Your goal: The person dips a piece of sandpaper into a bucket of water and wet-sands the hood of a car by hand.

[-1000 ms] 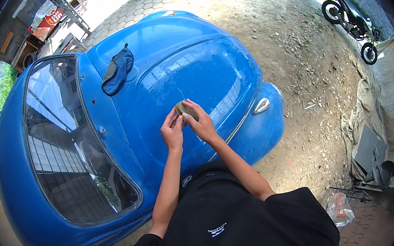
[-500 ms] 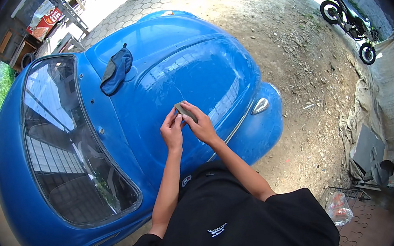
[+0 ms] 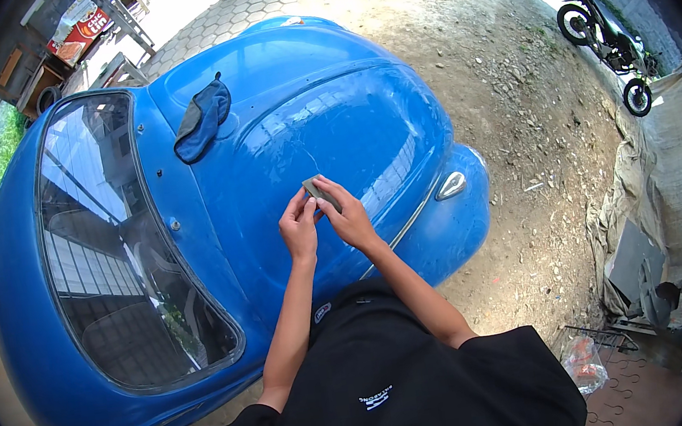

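Both my hands meet over the front lid (image 3: 292, 151) of a blue car (image 3: 27, 333), pinching a small, flat, grey-brown piece that looks like folded sandpaper (image 3: 311, 188). My left hand (image 3: 299, 229) grips its near left side with thumb and fingers closed. Along its right side, my right hand (image 3: 348, 217) has its fingers bent over it, hiding part of the piece. Whether it touches the paint I cannot tell. Farther up the body lies a crumpled blue and dark grey cloth (image 3: 203, 121), apart from both hands.
The windshield (image 3: 127, 254) curves at the left, and a chrome-trimmed lamp (image 3: 451, 185) sits on the right fender. Stony ground (image 3: 525, 133) stretches to the right, with a motorcycle (image 3: 609, 39) beyond. Sheeting (image 3: 680, 166) and a clear plastic bag (image 3: 584, 364) are at the right.
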Tool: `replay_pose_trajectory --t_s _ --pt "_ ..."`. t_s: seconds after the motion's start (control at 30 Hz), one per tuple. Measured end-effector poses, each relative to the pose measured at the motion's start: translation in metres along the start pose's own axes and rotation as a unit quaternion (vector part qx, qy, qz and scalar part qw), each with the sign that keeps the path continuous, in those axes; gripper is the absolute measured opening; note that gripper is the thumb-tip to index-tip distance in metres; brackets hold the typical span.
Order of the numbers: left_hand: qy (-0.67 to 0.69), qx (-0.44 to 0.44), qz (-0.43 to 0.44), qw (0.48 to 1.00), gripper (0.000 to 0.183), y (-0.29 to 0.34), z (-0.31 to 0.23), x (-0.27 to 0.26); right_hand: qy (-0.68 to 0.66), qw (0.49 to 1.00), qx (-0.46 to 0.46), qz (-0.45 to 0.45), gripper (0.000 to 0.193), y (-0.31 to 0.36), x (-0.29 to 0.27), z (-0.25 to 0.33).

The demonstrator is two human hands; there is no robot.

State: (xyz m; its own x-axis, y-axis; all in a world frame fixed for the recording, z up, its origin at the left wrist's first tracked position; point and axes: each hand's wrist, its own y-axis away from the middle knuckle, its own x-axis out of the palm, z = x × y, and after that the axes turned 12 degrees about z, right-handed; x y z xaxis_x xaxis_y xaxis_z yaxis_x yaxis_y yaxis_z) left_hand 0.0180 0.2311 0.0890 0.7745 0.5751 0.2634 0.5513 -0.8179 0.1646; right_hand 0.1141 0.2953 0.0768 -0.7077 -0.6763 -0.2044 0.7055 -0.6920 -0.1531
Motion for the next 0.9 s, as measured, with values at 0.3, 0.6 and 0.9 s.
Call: replay_pose_trajectory --t_s 0.3,0.6,0.9 --pt "-0.008 -0.018 0.002 1.000 0.037 0.0000 0.0010 -0.0017 0.008 1.000 -0.006 0.009 0.041 -0.0010 0.0015 -0.0033" --pt "-0.004 -0.021 0.004 1.000 0.035 0.0020 -0.0001 0.0010 0.039 0.999 0.005 0.026 0.041 -0.0006 0.0012 -0.0069" --pt "0.003 -0.034 -0.004 0.999 0.034 0.0027 -0.0009 0.0017 0.045 0.998 0.014 0.029 0.041 0.0014 0.0018 -0.0039"
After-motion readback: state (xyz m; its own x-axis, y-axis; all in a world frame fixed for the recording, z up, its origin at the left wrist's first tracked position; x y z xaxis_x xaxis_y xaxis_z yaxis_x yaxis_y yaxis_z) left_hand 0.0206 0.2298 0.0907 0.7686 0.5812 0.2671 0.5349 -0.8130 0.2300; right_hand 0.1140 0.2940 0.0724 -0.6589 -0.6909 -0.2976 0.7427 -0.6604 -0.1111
